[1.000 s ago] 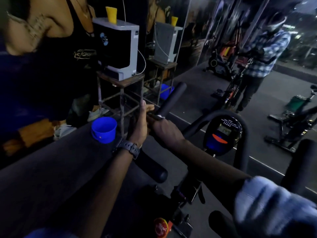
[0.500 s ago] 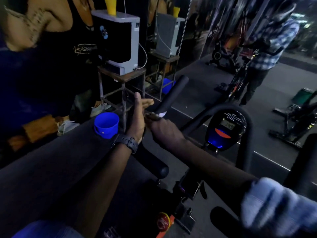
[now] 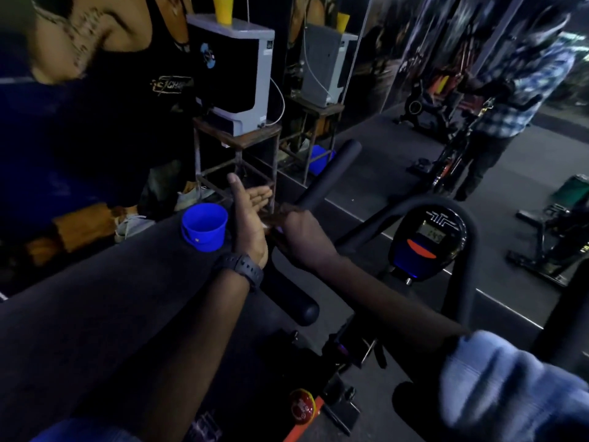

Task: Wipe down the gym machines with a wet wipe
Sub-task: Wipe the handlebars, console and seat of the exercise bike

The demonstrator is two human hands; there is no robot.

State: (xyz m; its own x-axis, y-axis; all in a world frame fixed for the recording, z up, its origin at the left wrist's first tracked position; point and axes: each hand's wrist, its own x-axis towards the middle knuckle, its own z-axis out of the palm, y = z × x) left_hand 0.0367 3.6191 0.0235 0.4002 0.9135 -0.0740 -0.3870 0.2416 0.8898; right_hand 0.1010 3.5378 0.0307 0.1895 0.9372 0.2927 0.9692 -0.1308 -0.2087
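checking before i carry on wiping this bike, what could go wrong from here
The wipe is barely visible under the right hand, so it may slip off the handlebar unnoticed. The open left hand sits close to the blue cup and could knock it. Wet wiping near the lit console risks moisture reaching it.

Matt black foam on the handlebar grip (image 3: pixel 288 301). Glossy blue plastic cup (image 3: pixel 204 227). Glossy plastic console (image 3: pixel 428 240). Rusty, rough metal stand (image 3: pixel 237 154). Matt rubber watch strap (image 3: pixel 240 266). Soft cloth sleeve (image 3: pixel 510 387). Matt dark floor (image 3: pixel 79 314).
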